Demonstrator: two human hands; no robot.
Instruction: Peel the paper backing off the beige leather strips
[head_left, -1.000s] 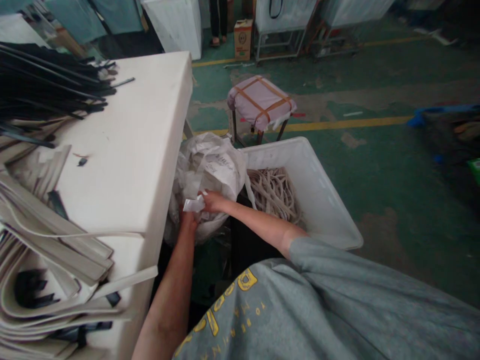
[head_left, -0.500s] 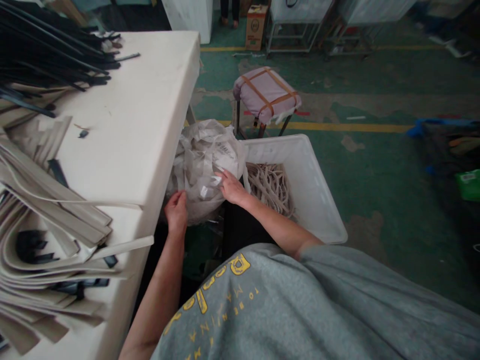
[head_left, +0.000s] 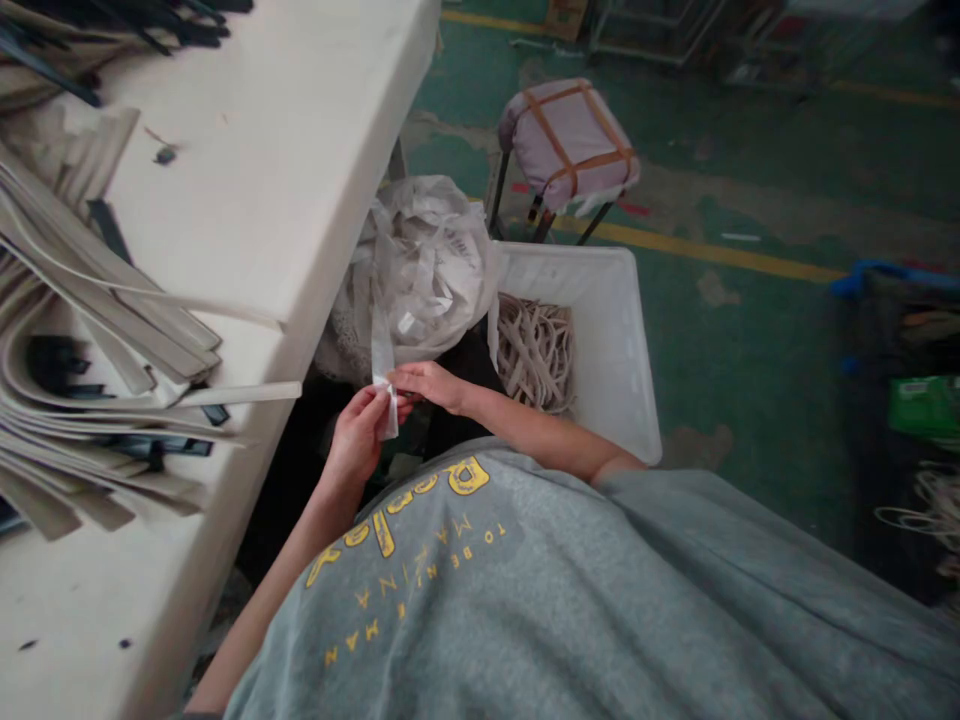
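Close in front of my body, my left hand [head_left: 363, 428] and my right hand [head_left: 431, 385] meet at one translucent whitish strip [head_left: 382, 345], like a plastic bag's handle. Both hands are closed on it, the fingers pinching near its lower end. The strip runs up to a bulging white plastic bag [head_left: 450, 265] beside the table edge. Crumpled plastic covers the bag's top, and what lies inside is hidden. To the right of the bag, a white plastic bin [head_left: 611, 340] holds a tangle of beige strips [head_left: 534, 350].
The white table [head_left: 300, 130] on my left bears stacked beige straps [head_left: 112, 320] and black strips [head_left: 165, 20]. A stool with a pink cushion [head_left: 574, 140] stands beyond the bin. Farther right on the green floor are a dark pile and a green package [head_left: 926, 408].
Both hands have drawn back from the bag toward my body and come together, pulling the whitish strip out taut. The view has tipped downward.
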